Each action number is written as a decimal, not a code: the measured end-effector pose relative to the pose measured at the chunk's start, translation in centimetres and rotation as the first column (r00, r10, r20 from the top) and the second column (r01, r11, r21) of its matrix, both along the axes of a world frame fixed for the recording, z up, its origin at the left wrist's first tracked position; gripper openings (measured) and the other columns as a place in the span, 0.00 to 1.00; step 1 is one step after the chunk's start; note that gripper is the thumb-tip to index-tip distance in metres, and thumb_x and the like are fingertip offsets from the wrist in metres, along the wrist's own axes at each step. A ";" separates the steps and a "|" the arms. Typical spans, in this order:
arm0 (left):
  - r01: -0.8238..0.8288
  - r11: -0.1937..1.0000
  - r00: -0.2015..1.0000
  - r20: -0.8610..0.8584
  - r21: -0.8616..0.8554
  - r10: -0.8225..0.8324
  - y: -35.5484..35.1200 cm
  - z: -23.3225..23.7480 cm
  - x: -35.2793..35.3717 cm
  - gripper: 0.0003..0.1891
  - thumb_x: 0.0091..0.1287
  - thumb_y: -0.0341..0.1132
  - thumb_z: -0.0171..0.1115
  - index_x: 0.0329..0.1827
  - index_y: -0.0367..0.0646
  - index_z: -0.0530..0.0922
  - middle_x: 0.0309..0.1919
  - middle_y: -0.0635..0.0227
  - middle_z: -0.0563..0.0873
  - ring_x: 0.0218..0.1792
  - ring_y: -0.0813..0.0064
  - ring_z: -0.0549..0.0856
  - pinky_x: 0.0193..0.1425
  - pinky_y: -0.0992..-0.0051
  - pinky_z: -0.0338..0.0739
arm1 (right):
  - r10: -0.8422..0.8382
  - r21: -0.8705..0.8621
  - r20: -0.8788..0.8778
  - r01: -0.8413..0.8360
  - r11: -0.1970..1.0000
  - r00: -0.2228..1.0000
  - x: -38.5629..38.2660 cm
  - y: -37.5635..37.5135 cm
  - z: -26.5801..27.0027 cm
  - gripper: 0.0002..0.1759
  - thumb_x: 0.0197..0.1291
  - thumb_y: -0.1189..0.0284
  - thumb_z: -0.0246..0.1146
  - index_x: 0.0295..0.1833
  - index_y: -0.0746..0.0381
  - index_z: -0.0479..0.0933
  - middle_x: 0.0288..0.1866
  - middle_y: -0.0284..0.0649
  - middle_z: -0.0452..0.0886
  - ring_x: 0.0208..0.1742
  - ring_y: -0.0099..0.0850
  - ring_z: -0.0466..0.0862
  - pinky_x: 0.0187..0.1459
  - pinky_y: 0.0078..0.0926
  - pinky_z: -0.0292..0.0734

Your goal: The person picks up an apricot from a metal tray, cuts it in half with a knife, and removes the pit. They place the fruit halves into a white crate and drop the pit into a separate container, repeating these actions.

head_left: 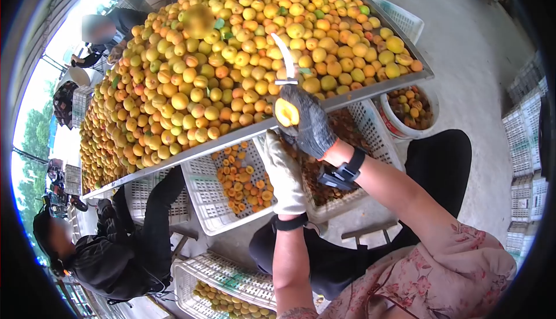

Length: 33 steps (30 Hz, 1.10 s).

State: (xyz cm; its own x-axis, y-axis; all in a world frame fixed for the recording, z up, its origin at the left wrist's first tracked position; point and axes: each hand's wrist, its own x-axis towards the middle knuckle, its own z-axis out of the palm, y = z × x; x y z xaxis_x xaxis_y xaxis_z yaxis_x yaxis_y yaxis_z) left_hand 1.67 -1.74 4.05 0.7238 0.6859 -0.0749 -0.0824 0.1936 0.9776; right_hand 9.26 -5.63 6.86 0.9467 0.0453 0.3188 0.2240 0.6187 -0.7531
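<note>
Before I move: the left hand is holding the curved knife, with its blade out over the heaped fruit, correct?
Not quite. The head view shows the curved knife in the right hand, the one in the grey glove, not in the left hand. The blade is indeed out over the heaped fruit.

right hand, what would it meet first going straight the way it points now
Led by the knife in the right hand, it would probably meet the piled fruit just past the metal rim, though how high the blade sits above it is unclear.
</note>
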 end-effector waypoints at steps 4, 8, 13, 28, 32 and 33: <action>-0.147 0.950 0.973 -0.131 0.277 0.188 1.2 3.1 -0.3 0.22 0.73 0.50 0.46 0.39 0.37 0.76 0.25 0.69 0.75 0.23 0.79 0.71 0.28 0.79 0.67 | 0.273 -0.033 -0.323 -0.299 0.954 0.906 2.1 -1.3 -0.4 0.18 0.65 0.64 0.60 0.57 0.61 0.75 0.42 0.33 0.80 0.39 0.22 0.80 0.40 0.20 0.77; -0.104 0.994 0.995 -0.013 -0.035 0.104 2.6 4.4 -0.4 0.18 0.71 0.50 0.50 0.41 0.42 0.74 0.24 0.68 0.76 0.23 0.76 0.75 0.29 0.78 0.71 | 0.532 0.207 -0.474 -0.498 0.842 0.702 3.4 -2.0 -0.4 0.15 0.65 0.57 0.60 0.44 0.56 0.77 0.25 0.29 0.75 0.19 0.21 0.73 0.20 0.20 0.68; -0.234 0.968 0.970 -0.043 0.091 0.239 6.5 4.2 -1.7 0.19 0.69 0.45 0.55 0.48 0.36 0.73 0.33 0.62 0.79 0.34 0.67 0.78 0.42 0.69 0.74 | 0.532 0.244 -0.615 -0.500 0.831 0.582 3.4 0.0 0.6 0.15 0.64 0.52 0.59 0.35 0.52 0.73 0.16 0.29 0.68 0.09 0.24 0.65 0.12 0.21 0.60; -0.148 0.355 0.988 0.122 0.923 0.094 4.3 6.0 -2.6 0.15 0.50 0.26 0.69 0.42 0.45 0.80 0.43 0.64 0.81 0.51 0.57 0.77 0.56 0.62 0.70 | 0.625 0.288 -0.552 -0.577 0.764 0.552 -0.6 1.6 -1.3 0.11 0.67 0.63 0.57 0.45 0.58 0.78 0.36 0.30 0.80 0.37 0.21 0.79 0.39 0.19 0.75; -0.127 0.431 0.991 0.134 0.894 0.014 4.2 6.1 -3.5 0.13 0.49 0.23 0.67 0.38 0.45 0.80 0.40 0.65 0.81 0.46 0.60 0.78 0.51 0.64 0.72 | 0.663 0.141 -0.384 -0.668 0.730 0.643 -1.1 0.4 -2.9 0.11 0.67 0.63 0.57 0.45 0.59 0.79 0.35 0.29 0.80 0.36 0.21 0.79 0.38 0.19 0.74; -0.110 0.481 0.991 0.130 0.870 -0.009 4.2 5.8 -3.8 0.12 0.50 0.23 0.67 0.38 0.44 0.80 0.39 0.64 0.81 0.45 0.60 0.78 0.50 0.66 0.72 | 0.572 -0.040 -0.385 -0.632 0.774 0.724 -1.7 0.3 -2.5 0.11 0.67 0.64 0.57 0.46 0.59 0.78 0.36 0.28 0.80 0.37 0.20 0.79 0.39 0.19 0.74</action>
